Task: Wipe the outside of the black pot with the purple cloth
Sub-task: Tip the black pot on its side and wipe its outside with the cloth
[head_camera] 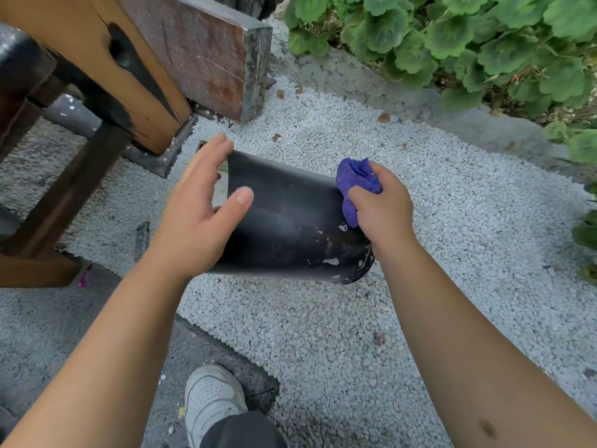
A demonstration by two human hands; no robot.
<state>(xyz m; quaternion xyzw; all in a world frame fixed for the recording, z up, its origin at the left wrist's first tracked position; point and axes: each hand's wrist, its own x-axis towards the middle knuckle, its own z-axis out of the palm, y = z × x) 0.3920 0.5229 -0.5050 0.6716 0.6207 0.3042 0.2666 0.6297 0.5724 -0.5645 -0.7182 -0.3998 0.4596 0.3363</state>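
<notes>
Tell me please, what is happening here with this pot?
A person is cleaning a black pot that is tipped on its side over white gravel. The left hand steadies it near the open end, fingers spread. The right hand presses a bunched purple cloth against the wall near the base. Pale spots remain there.

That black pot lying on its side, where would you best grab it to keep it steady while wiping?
Probably at the open rim end, from the left, as the left hand does. The black pot lies tilted with its mouth leftward, leaving its wall and base free for the purple cloth in the right hand.
</notes>
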